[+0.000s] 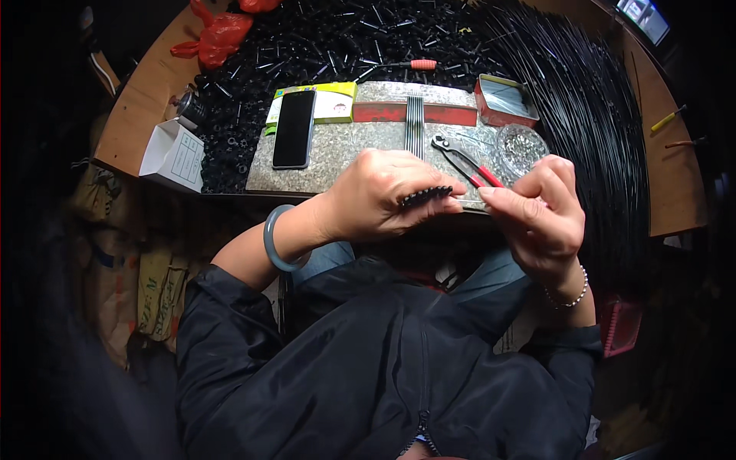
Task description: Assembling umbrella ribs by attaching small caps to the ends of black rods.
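My left hand (383, 188) is closed on a black toothed strip (426, 196), which shows between its fingers just in front of the metal-topped board (345, 153). My right hand (543, 211) is close by on the right, thumb and finger pinched together; what they hold is too small to make out. Just beyond those fingertips, a pair of red-handled pliers (464, 161) lies on the board, jaws pointing away. A bundle of thin metal rods (415, 126) lies side by side beyond my left hand. A round clear dish (523, 147) of small metal bits is beyond my right hand.
A phone (294, 129) leans on a green and white box (335, 103) at the left. Behind are an open tin (506, 100) and heaped black parts (307, 46). Long black rods (586, 100) fill the right side. A white carton (172, 156) and red bag (218, 37) are far left.
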`<state>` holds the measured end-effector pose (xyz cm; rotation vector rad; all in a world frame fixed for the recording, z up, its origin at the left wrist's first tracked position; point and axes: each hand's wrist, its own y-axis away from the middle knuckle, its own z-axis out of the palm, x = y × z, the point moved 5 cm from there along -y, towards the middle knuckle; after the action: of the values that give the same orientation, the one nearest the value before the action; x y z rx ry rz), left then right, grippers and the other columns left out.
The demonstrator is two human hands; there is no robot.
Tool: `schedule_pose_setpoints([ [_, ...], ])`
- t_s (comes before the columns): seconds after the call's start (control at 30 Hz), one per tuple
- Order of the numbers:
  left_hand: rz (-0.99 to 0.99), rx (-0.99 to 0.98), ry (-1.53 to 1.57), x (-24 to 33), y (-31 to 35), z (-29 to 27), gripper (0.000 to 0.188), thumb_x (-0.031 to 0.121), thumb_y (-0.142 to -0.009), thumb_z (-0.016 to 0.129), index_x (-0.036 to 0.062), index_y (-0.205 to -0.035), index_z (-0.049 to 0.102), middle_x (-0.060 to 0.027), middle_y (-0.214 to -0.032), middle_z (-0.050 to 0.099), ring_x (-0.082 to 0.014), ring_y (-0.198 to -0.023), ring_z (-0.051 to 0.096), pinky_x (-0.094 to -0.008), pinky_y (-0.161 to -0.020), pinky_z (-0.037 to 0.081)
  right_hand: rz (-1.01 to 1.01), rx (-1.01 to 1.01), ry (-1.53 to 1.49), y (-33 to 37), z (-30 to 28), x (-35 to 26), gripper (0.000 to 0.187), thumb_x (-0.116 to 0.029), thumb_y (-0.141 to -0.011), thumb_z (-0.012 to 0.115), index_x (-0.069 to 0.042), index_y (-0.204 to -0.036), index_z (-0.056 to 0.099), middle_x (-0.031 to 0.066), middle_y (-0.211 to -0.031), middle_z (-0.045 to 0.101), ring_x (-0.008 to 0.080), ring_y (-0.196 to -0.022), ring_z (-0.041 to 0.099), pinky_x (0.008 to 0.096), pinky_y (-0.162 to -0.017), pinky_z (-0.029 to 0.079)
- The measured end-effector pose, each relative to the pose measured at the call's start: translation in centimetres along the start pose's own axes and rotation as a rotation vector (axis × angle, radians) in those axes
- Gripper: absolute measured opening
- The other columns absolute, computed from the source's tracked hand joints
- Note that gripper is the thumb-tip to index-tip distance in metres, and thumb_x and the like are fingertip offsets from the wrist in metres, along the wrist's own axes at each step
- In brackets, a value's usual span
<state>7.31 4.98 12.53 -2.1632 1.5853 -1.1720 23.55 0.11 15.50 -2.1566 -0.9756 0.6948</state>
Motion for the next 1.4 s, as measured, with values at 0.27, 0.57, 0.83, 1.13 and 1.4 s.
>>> schedule_pose_setpoints([
  [0.27,0.029,-0.005,0.003,-0.2,-0.1,0.6,0.018,0.011,-0.076,0.069,0.0034,-0.091,0.068,-0.0082,-0.075,0.066,-0.0217,-0.073,0.065,-0.0293,-0.063,0.051,0.002,0.103,0.137,0.6,-0.6,-1.1,0.023,-0.006,-0.062,0.071,-0.011,-0.085,0.069,-0.0027,-0.062,0.045,0.0155,-0.062,0.042,0.0289,-0.061,0.030],
  [0.57,0.041,-0.007,0.000,0.0,0.2,0.7,0.019,0.011,-0.074,0.070,0.0030,-0.092,0.068,-0.0084,-0.077,0.066,-0.0210,-0.073,0.065,-0.0297,-0.063,0.051,0.010,0.112,0.113,0.6,-0.4,-1.1,0.024,-0.006,-0.062,0.071,-0.011,-0.085,0.069,-0.0023,-0.063,0.046,0.0156,-0.062,0.042,0.0293,-0.062,0.031],
  [0.83,0.177,0.032,-0.102,0.5,0.0,1.3,0.022,0.027,-0.076,0.068,0.0098,-0.089,0.067,-0.0064,-0.072,0.064,-0.0240,-0.064,0.062,-0.0319,-0.056,0.049,-0.070,-0.027,0.083,-0.1,0.0,-1.6,0.021,-0.010,-0.066,0.072,-0.011,-0.086,0.069,-0.0016,-0.064,0.045,0.0160,-0.065,0.042,0.0353,-0.075,0.038],
  [1.13,0.196,-0.051,-0.124,0.3,-0.2,1.6,0.022,0.028,-0.074,0.068,0.0081,-0.083,0.066,-0.0056,-0.071,0.062,-0.0246,-0.065,0.062,-0.0328,-0.058,0.050,-0.081,-0.074,-0.162,-0.4,1.2,-1.4,0.029,-0.014,-0.067,0.071,-0.012,-0.096,0.067,-0.0005,-0.071,0.047,0.0159,-0.065,0.043,0.0284,-0.062,0.034],
  [1.4,0.256,-0.309,-0.196,-1.5,0.1,3.5,0.070,0.054,-0.065,0.067,0.0026,-0.110,0.057,-0.0144,-0.106,0.060,-0.0304,-0.102,0.056,-0.0367,-0.085,0.046,0.228,0.177,-0.775,3.3,3.7,1.6,0.091,-0.031,-0.055,0.086,0.000,-0.125,0.038,0.0106,-0.114,0.048,0.0186,-0.097,0.050,0.0316,-0.087,0.042],
])
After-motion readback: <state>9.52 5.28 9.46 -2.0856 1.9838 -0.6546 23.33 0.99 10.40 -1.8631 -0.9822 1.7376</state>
